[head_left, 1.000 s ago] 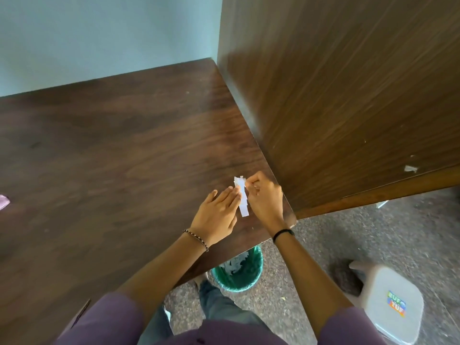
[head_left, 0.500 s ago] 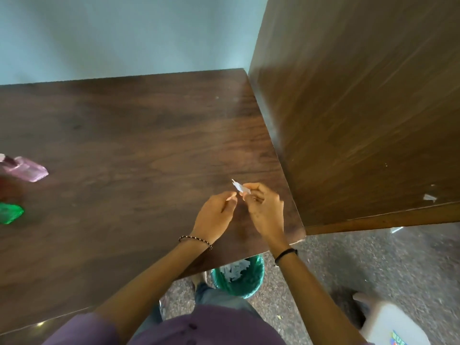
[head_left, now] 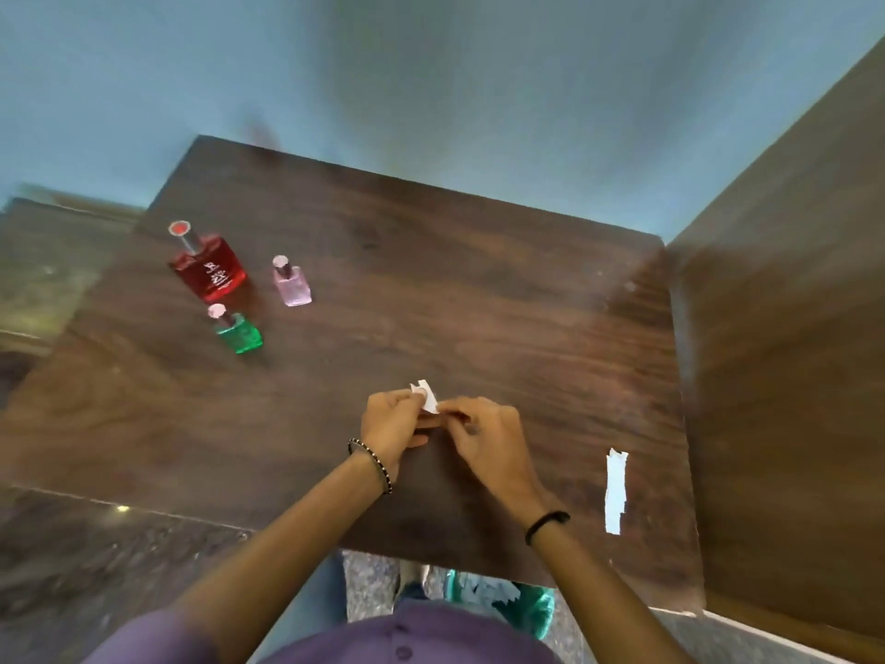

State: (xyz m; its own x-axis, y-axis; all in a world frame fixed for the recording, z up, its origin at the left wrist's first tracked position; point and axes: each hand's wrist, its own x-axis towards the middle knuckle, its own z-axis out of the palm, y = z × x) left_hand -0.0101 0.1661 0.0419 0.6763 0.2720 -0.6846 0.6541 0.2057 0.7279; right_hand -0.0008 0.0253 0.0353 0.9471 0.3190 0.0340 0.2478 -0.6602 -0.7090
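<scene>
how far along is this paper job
Done, it seems: one white strip lies on the table to the right, and paper scraps sit in the green bin below. In hand: left hand and right hand pinch a small paper piece. Left, probably: the red bottle, pink bottle and green bottle stand untouched.

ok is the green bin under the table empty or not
Not empty: white paper scraps lie inside the green bin. How full cannot be told: the table edge hides part.
</scene>
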